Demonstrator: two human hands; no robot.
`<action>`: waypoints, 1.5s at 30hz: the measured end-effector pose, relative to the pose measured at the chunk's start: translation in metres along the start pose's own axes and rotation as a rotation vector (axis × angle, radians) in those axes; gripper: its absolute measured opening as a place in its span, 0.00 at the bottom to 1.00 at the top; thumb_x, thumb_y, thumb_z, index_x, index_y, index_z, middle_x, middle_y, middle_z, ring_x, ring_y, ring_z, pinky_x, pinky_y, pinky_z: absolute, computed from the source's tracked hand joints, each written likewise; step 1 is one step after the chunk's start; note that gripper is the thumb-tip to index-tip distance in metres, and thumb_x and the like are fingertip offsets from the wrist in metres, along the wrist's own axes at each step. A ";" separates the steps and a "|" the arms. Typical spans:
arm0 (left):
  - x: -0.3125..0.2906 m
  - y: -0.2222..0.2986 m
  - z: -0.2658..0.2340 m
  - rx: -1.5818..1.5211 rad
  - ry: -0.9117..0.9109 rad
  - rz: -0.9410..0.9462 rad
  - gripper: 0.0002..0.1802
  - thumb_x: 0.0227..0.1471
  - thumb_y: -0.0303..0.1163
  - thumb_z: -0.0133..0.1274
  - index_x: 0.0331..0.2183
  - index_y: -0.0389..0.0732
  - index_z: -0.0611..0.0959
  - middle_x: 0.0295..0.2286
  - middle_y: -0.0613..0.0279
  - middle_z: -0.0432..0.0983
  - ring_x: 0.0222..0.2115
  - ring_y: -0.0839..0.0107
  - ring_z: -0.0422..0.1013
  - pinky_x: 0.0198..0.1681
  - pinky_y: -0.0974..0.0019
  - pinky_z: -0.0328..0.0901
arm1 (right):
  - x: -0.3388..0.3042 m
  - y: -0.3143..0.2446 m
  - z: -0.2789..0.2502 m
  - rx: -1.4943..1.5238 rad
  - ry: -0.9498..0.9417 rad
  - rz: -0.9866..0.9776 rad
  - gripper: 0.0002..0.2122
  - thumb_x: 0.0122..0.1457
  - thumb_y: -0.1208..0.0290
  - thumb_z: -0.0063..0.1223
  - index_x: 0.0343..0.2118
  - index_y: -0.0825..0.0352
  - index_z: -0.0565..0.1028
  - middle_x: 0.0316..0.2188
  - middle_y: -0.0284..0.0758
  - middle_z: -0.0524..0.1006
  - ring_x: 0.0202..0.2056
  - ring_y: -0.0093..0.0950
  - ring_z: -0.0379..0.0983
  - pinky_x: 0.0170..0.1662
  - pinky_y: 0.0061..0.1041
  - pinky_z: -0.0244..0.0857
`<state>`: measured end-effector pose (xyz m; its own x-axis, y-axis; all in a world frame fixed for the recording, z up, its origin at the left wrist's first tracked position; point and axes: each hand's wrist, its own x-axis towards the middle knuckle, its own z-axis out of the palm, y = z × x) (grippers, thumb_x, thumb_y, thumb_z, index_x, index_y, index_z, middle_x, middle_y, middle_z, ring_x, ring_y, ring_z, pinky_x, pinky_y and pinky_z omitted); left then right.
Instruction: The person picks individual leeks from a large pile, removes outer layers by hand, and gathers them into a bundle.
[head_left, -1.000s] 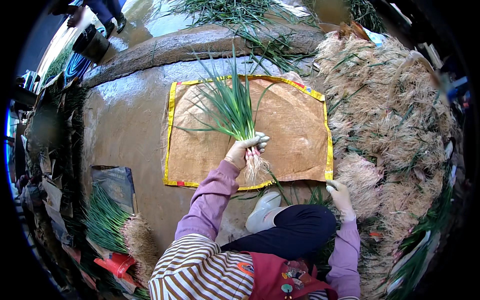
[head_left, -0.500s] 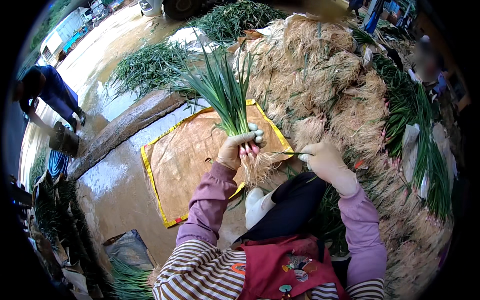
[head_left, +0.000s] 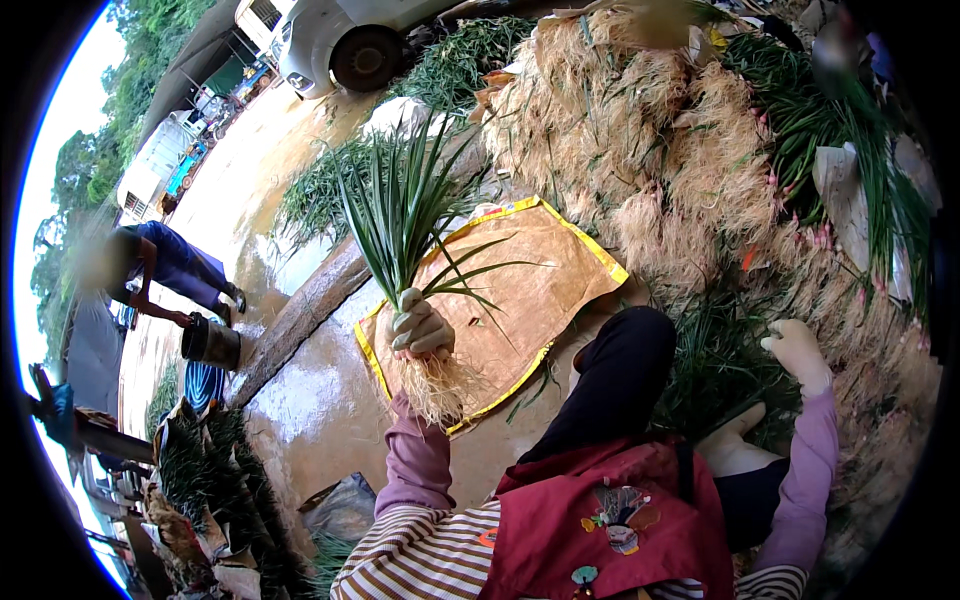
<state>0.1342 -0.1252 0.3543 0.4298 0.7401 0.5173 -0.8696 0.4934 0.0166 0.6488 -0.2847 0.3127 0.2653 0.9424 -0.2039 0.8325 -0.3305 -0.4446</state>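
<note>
Near the middle of the frame, the left hand [head_left: 420, 330], gloved in pale fabric, is closed tight around a bunch of green onions [head_left: 400, 225], gripping it just above the roots. The green leaves fan upward toward the upper middle, while the tangled pale roots [head_left: 440, 388] hang below the fist. Under the bunch lies a brown mat with a yellow border [head_left: 540, 290], spread on the wet, muddy ground [head_left: 300, 400].

At the right of the frame, the right hand [head_left: 797, 348], also gloved, reaches out low beside the heap of onions; it holds nothing that I can see, though how far its fingers are spread I cannot tell. A big pile of onion bundles [head_left: 680, 170], roots outward, fills the upper right. The person's dark-trousered knee [head_left: 620, 370] sits between the two hands, and a red apron [head_left: 610, 520] over a striped top shows at the lower edge.

At the left, another person in blue [head_left: 175, 262] bends over a dark bucket [head_left: 210, 343]. A grey vehicle [head_left: 350, 35] stands at the top.
</note>
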 end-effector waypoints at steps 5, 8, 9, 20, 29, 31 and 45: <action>-0.002 -0.010 -0.018 -0.079 -0.035 -0.056 0.07 0.58 0.25 0.37 0.34 0.35 0.70 0.23 0.64 0.75 0.19 0.81 0.73 0.26 0.74 0.72 | 0.035 -0.125 -0.005 0.644 -0.074 -0.139 0.12 0.55 0.75 0.50 0.40 0.75 0.73 0.25 0.32 0.75 0.21 0.18 0.67 0.27 0.18 0.62; -0.003 -0.017 -0.018 -0.122 -0.057 -0.050 0.06 0.57 0.25 0.38 0.33 0.35 0.70 0.24 0.62 0.76 0.19 0.81 0.73 0.26 0.74 0.72 | 0.070 -0.223 0.021 0.761 -0.152 -0.324 0.13 0.55 0.72 0.52 0.40 0.74 0.74 0.26 0.32 0.76 0.22 0.18 0.68 0.28 0.18 0.64; -0.004 -0.018 -0.014 -0.139 -0.063 -0.077 0.06 0.57 0.25 0.38 0.33 0.36 0.70 0.24 0.62 0.76 0.18 0.81 0.73 0.26 0.74 0.72 | 0.077 -0.257 0.035 0.680 -0.162 -0.468 0.16 0.53 0.68 0.55 0.41 0.73 0.73 0.27 0.37 0.77 0.25 0.22 0.70 0.31 0.22 0.65; -0.027 -0.010 -0.012 0.203 0.386 -0.344 0.10 0.44 0.30 0.50 0.29 0.33 0.73 0.11 0.61 0.69 0.07 0.75 0.62 0.13 0.69 0.61 | 0.194 -0.313 0.133 0.027 0.295 -0.511 0.09 0.49 0.70 0.47 0.22 0.70 0.76 0.18 0.49 0.74 0.25 0.44 0.73 0.29 0.40 0.67; 0.027 0.042 -0.127 0.872 0.804 -0.334 0.12 0.43 0.27 0.56 0.32 0.33 0.76 0.23 0.57 0.73 0.22 0.70 0.70 0.26 0.68 0.67 | 0.127 -0.061 0.016 -0.168 0.033 0.127 0.24 0.52 0.71 0.52 0.54 0.67 0.64 0.21 0.34 0.74 0.17 0.23 0.67 0.26 0.26 0.63; 0.013 0.033 -0.198 0.873 0.875 -0.210 0.11 0.44 0.26 0.54 0.34 0.33 0.76 0.24 0.58 0.73 0.24 0.69 0.70 0.29 0.68 0.68 | 0.084 -0.043 0.010 0.029 -0.119 0.313 0.25 0.52 0.72 0.52 0.55 0.68 0.63 0.21 0.35 0.74 0.18 0.22 0.66 0.26 0.24 0.63; -0.135 -0.038 -0.422 0.840 1.662 -0.462 0.10 0.49 0.28 0.49 0.30 0.30 0.73 0.16 0.42 0.72 0.11 0.53 0.70 0.08 0.60 0.62 | -0.066 0.051 0.036 0.294 -0.118 0.741 0.20 0.56 0.75 0.46 0.52 0.75 0.65 0.31 0.37 0.74 0.23 0.19 0.65 0.28 0.22 0.62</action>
<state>0.2114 -0.0510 -0.0774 -0.0489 0.5139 -0.8565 -0.2945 0.8120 0.5040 0.6566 -0.3653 0.2714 0.6313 0.4666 -0.6194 0.2938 -0.8831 -0.3658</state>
